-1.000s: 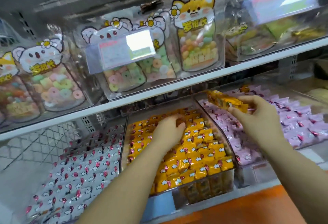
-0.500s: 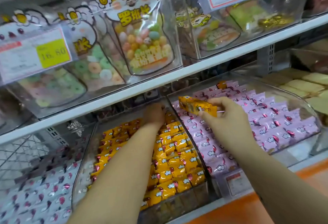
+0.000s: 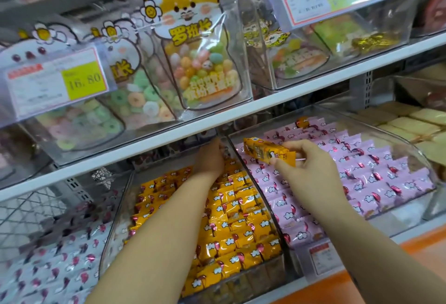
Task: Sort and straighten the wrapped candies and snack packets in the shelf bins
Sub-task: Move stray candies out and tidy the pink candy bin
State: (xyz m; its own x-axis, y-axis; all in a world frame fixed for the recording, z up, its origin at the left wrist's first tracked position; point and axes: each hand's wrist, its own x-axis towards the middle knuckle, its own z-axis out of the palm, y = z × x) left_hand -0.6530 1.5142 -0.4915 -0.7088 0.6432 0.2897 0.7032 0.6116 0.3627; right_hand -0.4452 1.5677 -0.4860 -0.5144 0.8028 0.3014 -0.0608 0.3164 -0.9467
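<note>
Head view says you're mid-sort: your right hand point(image 3: 311, 171) pinches a stray yellow packet point(image 3: 268, 150) by one end, held above the pink candies point(image 3: 376, 176) just past your fingertips. My guess for the next move is to swing it left into the yellow bin point(image 3: 113, 226) below your left hand point(image 3: 210, 161) and line it up with the rows. That hand reaches deep to the back, with its fingers hidden, so I can't tell if they grip anything.

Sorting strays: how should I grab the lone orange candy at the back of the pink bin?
Probably pinch the orange candy across its exposed top, reaching in from the front over the pink packets; it lies on them, close under the shelf.
</note>
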